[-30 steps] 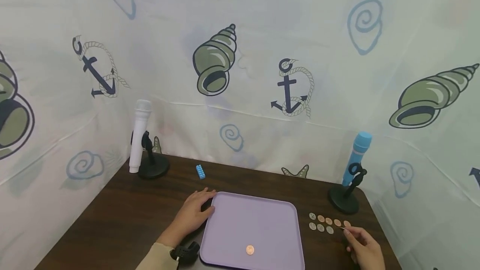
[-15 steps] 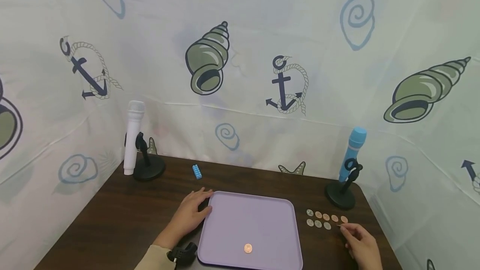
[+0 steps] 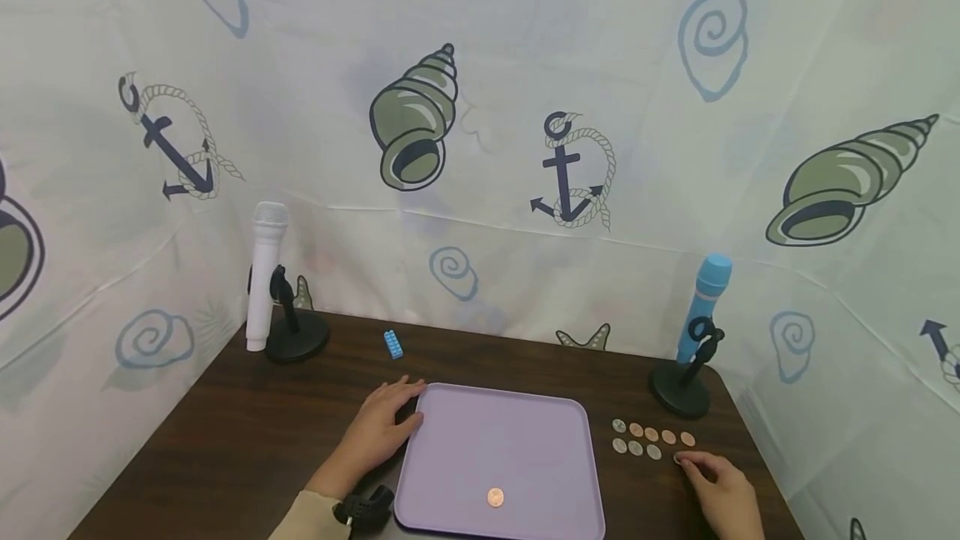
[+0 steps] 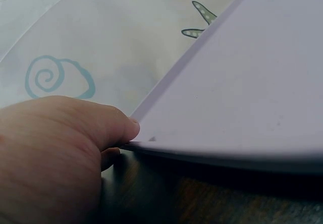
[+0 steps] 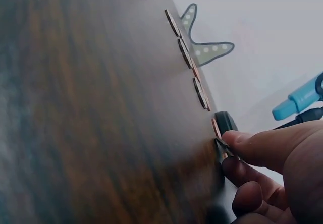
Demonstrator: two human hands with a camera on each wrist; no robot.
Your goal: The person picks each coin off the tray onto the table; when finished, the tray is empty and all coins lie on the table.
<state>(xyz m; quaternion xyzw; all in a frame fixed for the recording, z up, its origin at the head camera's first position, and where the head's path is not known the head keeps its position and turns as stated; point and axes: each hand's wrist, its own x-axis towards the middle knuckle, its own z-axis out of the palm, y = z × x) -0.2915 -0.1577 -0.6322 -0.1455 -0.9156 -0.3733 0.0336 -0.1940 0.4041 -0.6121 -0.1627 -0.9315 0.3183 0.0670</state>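
Note:
My right hand point(image 3: 722, 490) pinches a silver coin point(image 3: 677, 458) between thumb and fingers, low at the right end of the front row of coins. That row has several silver coins point(image 3: 636, 448). Behind it runs a second row, one silver coin point(image 3: 618, 425) on the left and several copper coins point(image 3: 668, 437) beside it. In the right wrist view the pinched coin point(image 5: 224, 147) is tilted close to the table. My left hand point(image 3: 378, 432) rests at the left rim of a lilac tray point(image 3: 510, 440), fingers extended and thumb point(image 4: 123, 125) touching the rim. One copper coin point(image 3: 496, 497) lies in the tray.
A white microphone point(image 3: 266, 277) leans on a black stand point(image 3: 297, 338) at the back left. At the back right is a blue microphone point(image 3: 703, 307) with its black stand point(image 3: 681, 390). A small blue toy brick point(image 3: 393, 344) lies behind the tray. A printed cloth point(image 3: 510, 290) hangs behind the table.
My right hand has lowered the pinched coin toward the table at the front row's end. The head view has shifted slightly. My left hand stays at the tray.

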